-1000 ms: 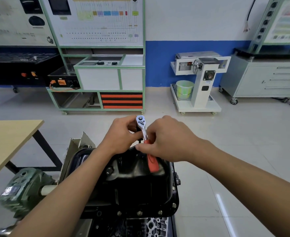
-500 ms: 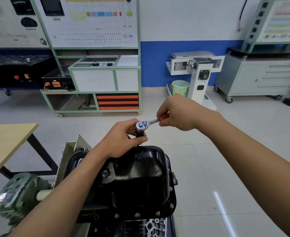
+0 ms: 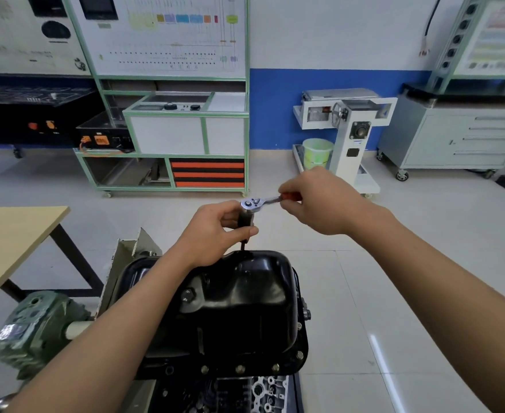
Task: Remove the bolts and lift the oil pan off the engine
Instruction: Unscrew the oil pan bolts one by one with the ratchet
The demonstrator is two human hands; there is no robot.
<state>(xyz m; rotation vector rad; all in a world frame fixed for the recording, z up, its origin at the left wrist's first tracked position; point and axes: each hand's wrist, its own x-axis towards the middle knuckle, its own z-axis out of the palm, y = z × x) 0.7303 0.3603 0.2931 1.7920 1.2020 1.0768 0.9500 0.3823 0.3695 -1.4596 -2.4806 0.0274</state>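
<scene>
Tagging head view, the only one. Hands? (A)

Left hand (image 3: 215, 234) has fingers curled round the dark extension bar (image 3: 245, 223), right under the ratchet (image 3: 251, 204) head. Right hand (image 3: 320, 201) clenched on the ratchet's red handle. (B)

Where's the oil pan (image 3: 245, 308)? (A)

Black, sitting on the engine (image 3: 263, 389), between the two forearms, below the hands and closer to the camera. Bolts (image 3: 240, 368) show along its near edge, so I'd say it's not ready to lift. (B)

Which bolt is being worked? (A)

Can't see it. The bar drops near upright from the left grip to the pan's far edge; its foot is hidden behind the pan's hump. (B)

Key relation? (A)

Bolt lies straight down the bar's long axis from the left hand, which is the nearer one to the pan. Handle sticks out flat to the right, slightly away. My guess: right hand swings, left hand steadies. (B)

Anything else? (A)

Wooden table (image 3: 12, 234) off left, well apart. (B)
</scene>
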